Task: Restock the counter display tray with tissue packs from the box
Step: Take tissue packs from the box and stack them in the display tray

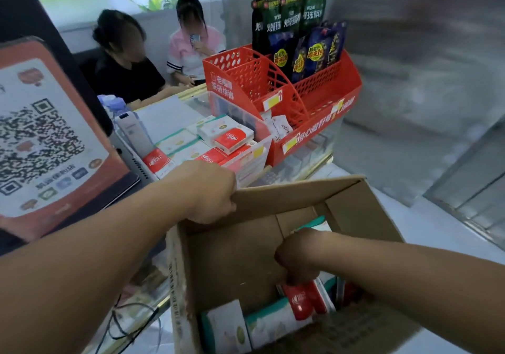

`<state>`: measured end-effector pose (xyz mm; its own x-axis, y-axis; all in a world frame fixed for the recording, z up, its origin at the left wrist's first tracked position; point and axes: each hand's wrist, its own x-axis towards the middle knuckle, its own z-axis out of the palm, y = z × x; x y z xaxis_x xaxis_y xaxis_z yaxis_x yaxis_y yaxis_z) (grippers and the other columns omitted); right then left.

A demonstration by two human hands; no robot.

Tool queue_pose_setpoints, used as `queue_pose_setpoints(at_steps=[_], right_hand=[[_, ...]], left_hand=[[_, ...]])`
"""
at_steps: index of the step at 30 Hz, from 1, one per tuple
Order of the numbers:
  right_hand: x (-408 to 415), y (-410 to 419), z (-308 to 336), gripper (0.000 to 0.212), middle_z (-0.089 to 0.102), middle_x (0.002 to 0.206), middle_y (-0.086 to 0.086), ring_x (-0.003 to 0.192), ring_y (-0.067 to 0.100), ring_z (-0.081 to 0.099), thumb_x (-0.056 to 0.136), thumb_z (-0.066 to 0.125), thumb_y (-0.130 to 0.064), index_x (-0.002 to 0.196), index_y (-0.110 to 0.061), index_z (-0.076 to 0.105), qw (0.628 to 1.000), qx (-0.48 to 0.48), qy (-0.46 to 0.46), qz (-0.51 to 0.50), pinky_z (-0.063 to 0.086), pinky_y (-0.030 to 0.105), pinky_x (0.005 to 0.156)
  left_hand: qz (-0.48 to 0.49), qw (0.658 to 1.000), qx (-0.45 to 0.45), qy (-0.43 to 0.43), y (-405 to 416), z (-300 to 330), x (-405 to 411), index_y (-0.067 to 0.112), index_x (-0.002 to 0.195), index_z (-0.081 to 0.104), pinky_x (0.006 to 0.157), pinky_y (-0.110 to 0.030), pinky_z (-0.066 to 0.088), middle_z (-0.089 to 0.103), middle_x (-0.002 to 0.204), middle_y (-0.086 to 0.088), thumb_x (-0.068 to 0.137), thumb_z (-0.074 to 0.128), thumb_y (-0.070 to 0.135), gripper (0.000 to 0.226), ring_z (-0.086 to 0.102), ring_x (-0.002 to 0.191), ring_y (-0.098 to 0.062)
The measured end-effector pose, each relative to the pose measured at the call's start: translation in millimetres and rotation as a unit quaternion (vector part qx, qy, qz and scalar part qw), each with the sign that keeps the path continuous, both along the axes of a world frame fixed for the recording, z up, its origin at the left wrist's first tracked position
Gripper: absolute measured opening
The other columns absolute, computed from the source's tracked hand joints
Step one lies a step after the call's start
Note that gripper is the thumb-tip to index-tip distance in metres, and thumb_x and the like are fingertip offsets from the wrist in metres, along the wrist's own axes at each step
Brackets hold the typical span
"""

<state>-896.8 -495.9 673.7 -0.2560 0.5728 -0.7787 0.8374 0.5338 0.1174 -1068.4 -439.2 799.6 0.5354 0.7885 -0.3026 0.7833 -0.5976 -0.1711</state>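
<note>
A brown cardboard box (235,261) stands open low in the middle. My left hand (210,192) grips its far flap and holds it back. Inside the box, my right hand (297,258) is closed on a red and white tissue pack (302,300). More packs, white with green edges (226,326), lie on the box floor. The clear display tray (252,157) sits on the counter beyond the box and holds red and white tissue packs (229,135) beside green-trimmed ones.
A red perforated rack (284,91) with dark snack bags stands right of the tray. A QR code sign (46,140) and a dark monitor sit on the left. Two people sit behind the counter. Cables hang at lower left.
</note>
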Motion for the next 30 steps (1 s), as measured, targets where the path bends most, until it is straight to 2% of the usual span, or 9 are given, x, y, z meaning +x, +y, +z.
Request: queue_pose_setpoints(at_steps=[3,8,13,16,19,23,26,28,30], right_hand=[[0,-4,-26,0.039,0.068,0.104,0.005,0.092,0.023,0.063,0.095,0.06,-0.045,0.119,-0.014,0.065,0.998,-0.019,0.019,-0.051,0.051,0.039,0.08],[-15,-9,-44,0.04,0.066,0.103,0.006,0.084,0.02,0.059,0.094,0.061,-0.046,0.119,-0.015,0.062,0.992,-0.042,0.008,-0.119,0.043,0.037,0.074],[-29,-7,-32,0.043,0.065,0.108,0.009,0.097,0.026,0.063,0.092,0.064,-0.045,0.12,-0.013,0.06,0.985,-0.043,0.022,-0.167,0.048,0.042,0.087],[-34,-8,6,0.047,0.067,0.111,0.008,0.092,0.024,0.065,0.091,0.066,-0.044,0.126,-0.013,0.057,0.986,-0.024,0.055,-0.157,0.052,0.038,0.085],[-34,-15,71,0.056,0.062,0.103,0.0,0.075,0.018,0.061,0.086,0.071,-0.048,0.129,-0.019,0.05,0.99,0.027,0.093,-0.101,0.052,0.031,0.065],[-13,-21,196,0.032,0.063,0.091,-0.004,0.074,0.011,0.06,0.082,0.072,-0.047,0.098,-0.04,0.046,0.977,0.003,0.19,-0.093,0.051,0.032,0.061],[5,-1,268,0.034,0.064,0.089,-0.007,0.072,0.012,0.061,0.075,0.075,-0.047,0.097,-0.042,0.05,0.925,0.097,0.352,-0.102,0.056,0.035,0.063],[4,34,282,0.036,0.064,0.092,-0.004,0.081,0.023,0.065,0.071,0.075,-0.049,0.099,-0.04,0.055,0.859,0.17,0.472,-0.098,0.057,0.051,0.073],[-12,81,271,0.031,0.063,0.096,-0.002,0.083,0.027,0.063,0.074,0.075,-0.041,0.098,-0.038,0.055,0.812,0.215,0.535,-0.089,0.056,0.052,0.078]], left_hand=[[-0.009,1.0,0.01,-0.001,-5,4,1,0.024,0.066,0.036,0.062,-0.029,0.036,0.044,0.068,0.009,0.091,0.053,0.048,0.039,0.045,0.066,-0.012],[-0.034,0.999,0.02,-0.01,-13,8,-1,0.026,0.076,0.043,0.06,-0.028,0.035,0.042,0.068,0.009,0.092,0.052,0.047,0.028,0.042,0.063,-0.011],[-0.038,0.999,0.023,-0.016,-15,9,-9,0.026,0.083,0.044,0.062,-0.029,0.038,0.042,0.068,0.009,0.092,0.052,0.046,0.023,0.046,0.068,-0.013],[-0.027,0.999,0.016,-0.025,-17,11,-16,0.027,0.083,0.043,0.063,-0.028,0.041,0.043,0.069,0.009,0.092,0.052,0.046,0.024,0.048,0.069,-0.012],[-0.023,0.999,0.018,-0.037,-19,13,-19,0.027,0.083,0.045,0.064,-0.029,0.043,0.044,0.07,0.008,0.092,0.053,0.044,0.021,0.051,0.072,-0.014],[-0.029,0.998,0.027,-0.038,-18,12,-18,0.024,0.079,0.048,0.061,-0.033,0.041,0.048,0.07,0.002,0.09,0.053,0.039,0.019,0.049,0.068,-0.019],[-0.024,0.999,0.026,-0.033,-19,8,-20,0.021,0.077,0.048,0.061,-0.036,0.043,0.053,0.075,-0.003,0.089,0.053,0.035,0.02,0.052,0.068,-0.025],[-0.014,0.999,0.022,-0.036,-18,3,-20,0.018,0.079,0.054,0.063,-0.038,0.046,0.062,0.084,-0.009,0.088,0.054,0.032,0.016,0.059,0.073,-0.03],[0.001,0.999,0.014,-0.03,-16,-2,-22,0.015,0.086,0.061,0.064,-0.04,0.049,0.064,0.087,-0.011,0.088,0.053,0.031,0.017,0.06,0.074,-0.031]])
